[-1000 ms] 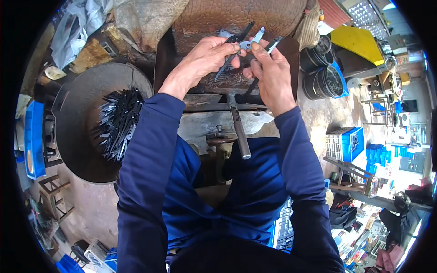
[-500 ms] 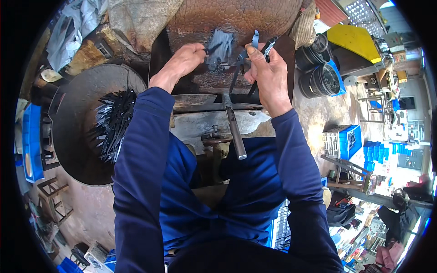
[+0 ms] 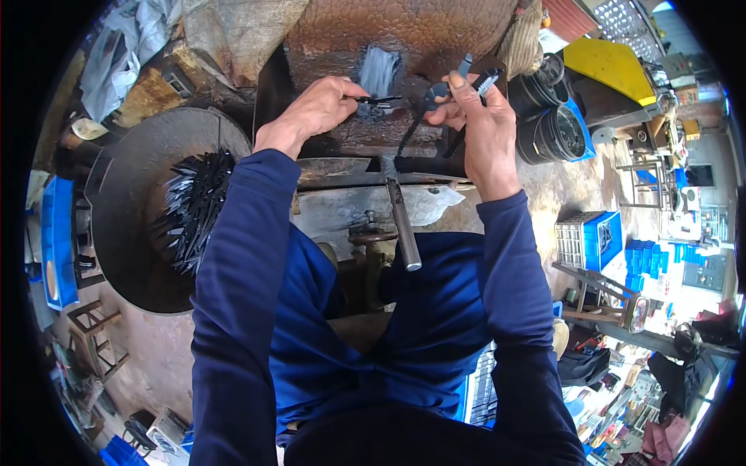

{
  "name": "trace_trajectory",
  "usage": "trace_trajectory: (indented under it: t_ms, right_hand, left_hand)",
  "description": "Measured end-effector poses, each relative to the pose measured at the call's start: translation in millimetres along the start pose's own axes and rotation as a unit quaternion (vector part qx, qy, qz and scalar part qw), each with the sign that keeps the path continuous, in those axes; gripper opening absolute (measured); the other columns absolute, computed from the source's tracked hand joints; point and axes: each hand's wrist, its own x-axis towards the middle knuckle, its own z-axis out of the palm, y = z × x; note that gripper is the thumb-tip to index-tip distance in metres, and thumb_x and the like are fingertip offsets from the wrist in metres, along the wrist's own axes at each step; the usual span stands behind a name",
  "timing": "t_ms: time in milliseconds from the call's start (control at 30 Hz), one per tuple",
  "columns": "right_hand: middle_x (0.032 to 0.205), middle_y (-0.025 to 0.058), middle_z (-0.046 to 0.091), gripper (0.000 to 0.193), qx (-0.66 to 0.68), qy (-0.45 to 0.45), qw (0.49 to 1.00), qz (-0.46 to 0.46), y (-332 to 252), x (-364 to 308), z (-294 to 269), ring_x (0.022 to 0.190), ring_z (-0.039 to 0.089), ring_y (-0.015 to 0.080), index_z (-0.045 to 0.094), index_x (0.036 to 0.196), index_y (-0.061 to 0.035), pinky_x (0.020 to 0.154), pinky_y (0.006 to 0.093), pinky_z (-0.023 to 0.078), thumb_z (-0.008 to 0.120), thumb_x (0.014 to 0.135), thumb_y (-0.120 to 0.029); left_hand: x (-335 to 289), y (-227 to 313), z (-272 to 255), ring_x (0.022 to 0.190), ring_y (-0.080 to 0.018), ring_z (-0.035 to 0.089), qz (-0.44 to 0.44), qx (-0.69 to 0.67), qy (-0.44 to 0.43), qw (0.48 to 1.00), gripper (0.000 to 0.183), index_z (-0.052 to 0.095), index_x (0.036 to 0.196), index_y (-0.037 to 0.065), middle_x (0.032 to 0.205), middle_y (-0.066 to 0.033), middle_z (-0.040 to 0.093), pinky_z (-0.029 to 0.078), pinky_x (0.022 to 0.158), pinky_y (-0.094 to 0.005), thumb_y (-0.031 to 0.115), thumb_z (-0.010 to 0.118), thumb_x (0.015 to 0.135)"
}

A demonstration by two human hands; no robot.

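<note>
My left hand, at the worn brown work surface, pinches a thin dark metal strip lying almost level. To its right, my right hand is closed around dark metal pieces. One piece has a curved part and a long thin leg hanging down; another shows a toothed, shiny edge by the fingertips. My fingers cover much of them, so their exact kind is unclear. Between the hands is a pale, scraped patch. A round metal bar juts toward me from the near edge.
At my left stands a large round metal pan with a heap of dark metal strips. Black buckets stand to the right, below a yellow panel. Farther right are a blue-and-white crate and a wooden stool.
My right hand has moved right and slightly nearer with its metal pieces. The strip in my left hand has swung from slanting upward to almost level.
</note>
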Motion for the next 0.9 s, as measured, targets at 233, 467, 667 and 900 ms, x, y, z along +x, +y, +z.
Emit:
trace_trajectory:
  t_ms: [233, 467, 667, 900]
  right_hand:
    - [0.084, 0.0098, 0.062, 0.026, -0.064, -0.005, 0.998, -0.002, -3.7, -4.5, -1.7, 0.065, 0.066, 0.0176, 0.059, 0.104, -0.0002, 0.064, 0.0302, 0.055, 0.065, 0.092, -0.023]
    - [0.086, 0.0112, 0.063, 0.021, -0.012, -0.019, 0.999, 0.029, -6.6, -12.9, -8.4, 0.07, 0.067, 0.0208, 0.057, 0.101, -0.002, 0.067, 0.032, 0.056, 0.06, 0.095, -0.023]
    - [0.086, 0.0117, 0.062, 0.019, 0.128, 0.033, 0.986, 0.097, -12.5, -10.7, -11.7, 0.072, 0.066, 0.0245, 0.056, 0.099, -0.0023, 0.071, 0.0364, 0.059, 0.053, 0.099, -0.021]
    - [0.075, 0.007, 0.058, 0.02, 0.161, 0.023, 0.977, 0.135, -13.8, -9.8, -29.7, 0.059, 0.06, 0.0175, 0.056, 0.097, -0.0037, 0.061, 0.0328, 0.055, 0.058, 0.096, -0.023]
  left_hand:
    - [-7.9, 9.4, -4.1, 0.089, -0.0211, 0.058, -0.006, 0.013, 0.001, 1.0, 0.029, 0.067, 0.111, 0.002, 0.097, -0.0091, 0.06, 0.045, 0.082, -0.032, 0.0, 0.056, 0.085]
    - [-9.8, 0.0, 2.1, 0.097, -0.0291, 0.064, -0.021, 0.007, 0.011, 1.0, 0.028, 0.067, 0.113, 0.004, 0.105, -0.0175, 0.067, 0.048, 0.084, -0.0331, 0.005, 0.058, 0.086]
    - [-14.2, 15.1, -3.1, 0.101, -0.0333, 0.062, -0.005, 0.071, 0.01, 0.997, 0.026, 0.068, 0.11, 0.004, 0.108, -0.0173, 0.066, 0.048, 0.085, -0.0365, 0.01, 0.059, 0.086]
    - [-22.8, 50.0, -14.6, 0.102, -0.0325, 0.062, -0.077, 0.151, 0.021, 0.985, 0.026, 0.068, 0.108, 0.003, 0.11, -0.0165, 0.067, 0.047, 0.09, -0.0369, 0.02, 0.057, 0.091]
